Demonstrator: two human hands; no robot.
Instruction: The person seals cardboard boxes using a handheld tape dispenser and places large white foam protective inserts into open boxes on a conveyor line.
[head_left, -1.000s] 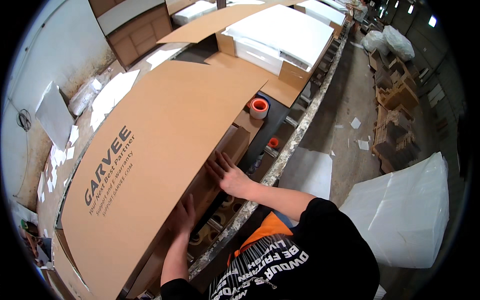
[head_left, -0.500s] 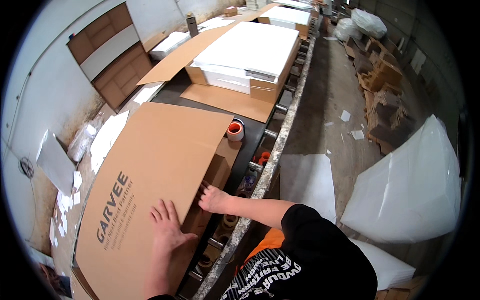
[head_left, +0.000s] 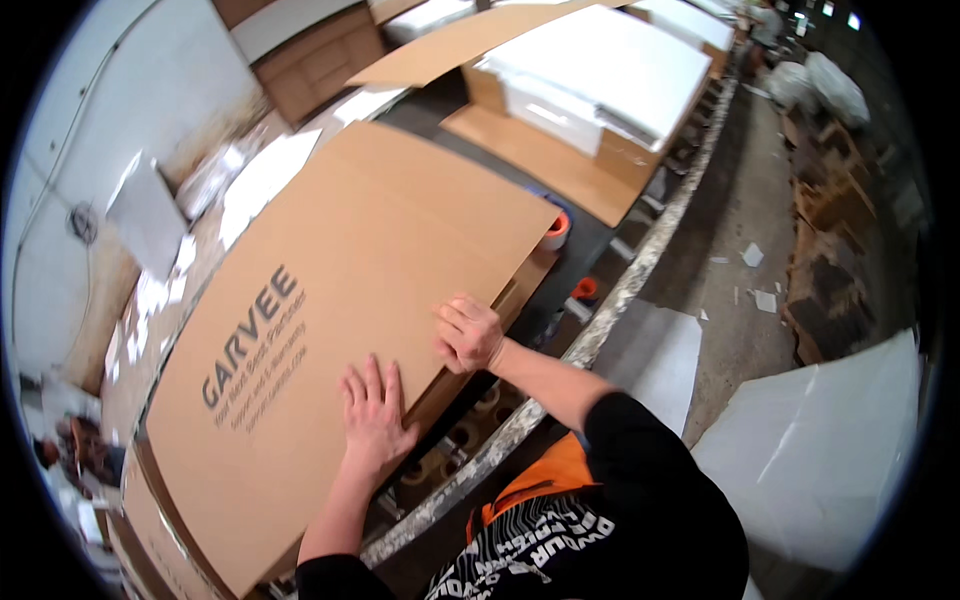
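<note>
- Head view: one large flat cardboard sheet [head_left: 330,330] with dark printing lies on the surface [head_left: 590,255], covering most of it.
- One left hand [head_left: 375,410] presses flat on the sheet near its near edge, fingers spread and released.
- One right hand [head_left: 468,333] sits at the sheet's right edge, fingers curled over it.
- One roll of orange tape [head_left: 555,230] stands just beyond the sheet's far right corner.
- One open box [head_left: 580,110] of white panels lies farther back.
</note>
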